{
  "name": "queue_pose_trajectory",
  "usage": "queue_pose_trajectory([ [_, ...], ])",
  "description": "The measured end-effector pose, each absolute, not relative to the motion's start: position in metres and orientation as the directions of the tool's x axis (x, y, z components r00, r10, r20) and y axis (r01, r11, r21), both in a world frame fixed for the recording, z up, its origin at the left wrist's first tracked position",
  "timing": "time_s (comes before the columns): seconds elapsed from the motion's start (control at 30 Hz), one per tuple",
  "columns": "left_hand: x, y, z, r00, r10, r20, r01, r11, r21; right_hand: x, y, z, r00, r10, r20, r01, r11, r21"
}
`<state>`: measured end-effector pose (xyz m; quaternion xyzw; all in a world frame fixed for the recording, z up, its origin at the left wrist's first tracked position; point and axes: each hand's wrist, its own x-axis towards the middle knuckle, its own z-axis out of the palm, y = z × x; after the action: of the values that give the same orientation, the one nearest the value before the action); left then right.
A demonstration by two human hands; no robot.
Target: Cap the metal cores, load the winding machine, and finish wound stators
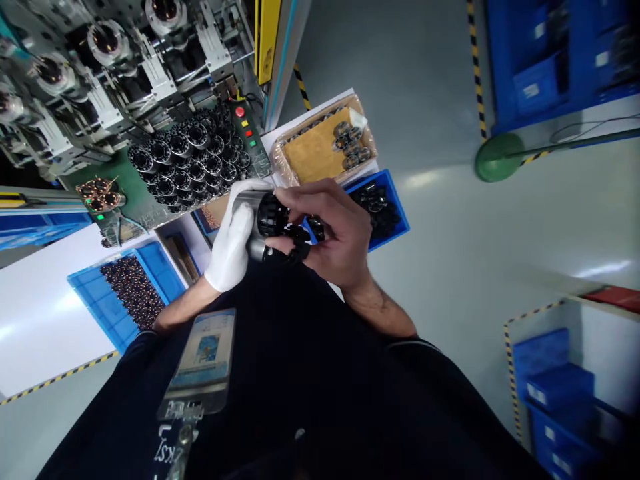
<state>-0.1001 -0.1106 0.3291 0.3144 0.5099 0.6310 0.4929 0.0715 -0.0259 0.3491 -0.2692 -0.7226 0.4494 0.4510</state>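
Observation:
In front of my body, my left hand [227, 248], in a white glove, is wrapped round two metal stator cores [257, 249], one above the other. A black slotted plastic end cap [271, 215] sits at the right end of the upper core. My bare right hand [343, 230] pinches a second black end cap [300, 244] between thumb and fingers, close by the lower core; whether the two touch I cannot tell. The right fingertips also reach the edge of the upper cap. Glove and fingers hide part of the cores.
Beyond my hands, many cores with black ends [193, 160] stand on a green bench below a winding machine [160, 80]. At right are a carton [313, 150] of bare cores and a blue bin [400, 223] of black parts. Pliers [120, 227] and a bin [90, 293] of copper-wound pieces lie left.

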Motion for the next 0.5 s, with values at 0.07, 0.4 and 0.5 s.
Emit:
queue_pose_trajectory([
  [0.07, -0.1, -0.112, 0.332, -0.336, 0.936, -0.102, -0.269, 0.008, 0.963, 0.071, -0.027, 0.347, -0.451, 0.778, 0.439, -0.019, 0.483, -0.875],
  [0.4, -0.103, -0.12, 0.321, -0.315, 0.945, -0.09, -0.214, 0.021, 0.977, 0.072, -0.033, 0.347, -0.46, 0.793, 0.399, 0.036, 0.466, -0.884],
  [0.5, -0.099, -0.117, 0.319, -0.308, 0.947, -0.096, -0.257, 0.014, 0.966, 0.075, -0.031, 0.345, -0.531, 0.759, 0.378, 0.058, 0.477, -0.877],
])
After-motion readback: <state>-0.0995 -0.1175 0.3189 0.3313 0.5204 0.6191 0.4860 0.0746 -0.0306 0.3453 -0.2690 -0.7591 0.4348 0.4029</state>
